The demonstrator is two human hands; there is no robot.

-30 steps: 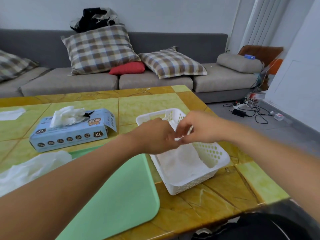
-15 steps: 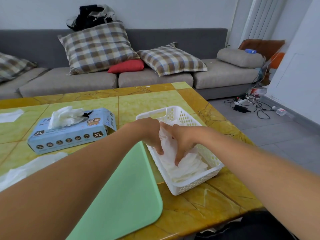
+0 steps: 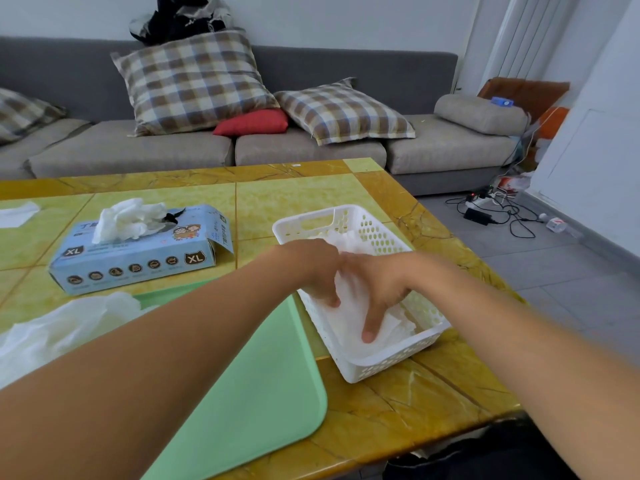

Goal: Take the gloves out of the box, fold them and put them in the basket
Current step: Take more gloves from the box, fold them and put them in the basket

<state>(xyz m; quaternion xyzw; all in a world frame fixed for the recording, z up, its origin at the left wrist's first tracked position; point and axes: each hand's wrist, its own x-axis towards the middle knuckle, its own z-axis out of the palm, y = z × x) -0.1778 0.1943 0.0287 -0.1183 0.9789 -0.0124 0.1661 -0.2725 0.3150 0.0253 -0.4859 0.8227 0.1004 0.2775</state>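
A white perforated basket (image 3: 374, 370) stands on the table at centre right, holding folded white gloves (image 3: 388, 332). Both my hands are inside it. My left hand (image 3: 318, 271) touches the gloves near the basket's left wall, fingers pointing down. My right hand (image 3: 377, 289) presses the folded gloves flat with straight fingers. A light blue glove box (image 3: 138, 258) marked XL lies at the left, with crumpled white gloves (image 3: 128, 218) sticking out of its top opening.
A green tray (image 3: 249, 403) lies in front of the box, under my left forearm. Loose white gloves (image 3: 59, 327) sit at its left end. The yellow table's (image 3: 433, 403) front and right edges are close to the basket. A grey sofa with cushions stands behind.
My hands went from pinching a folded glove above the basket to lowering it inside. They now press it down onto the pile.
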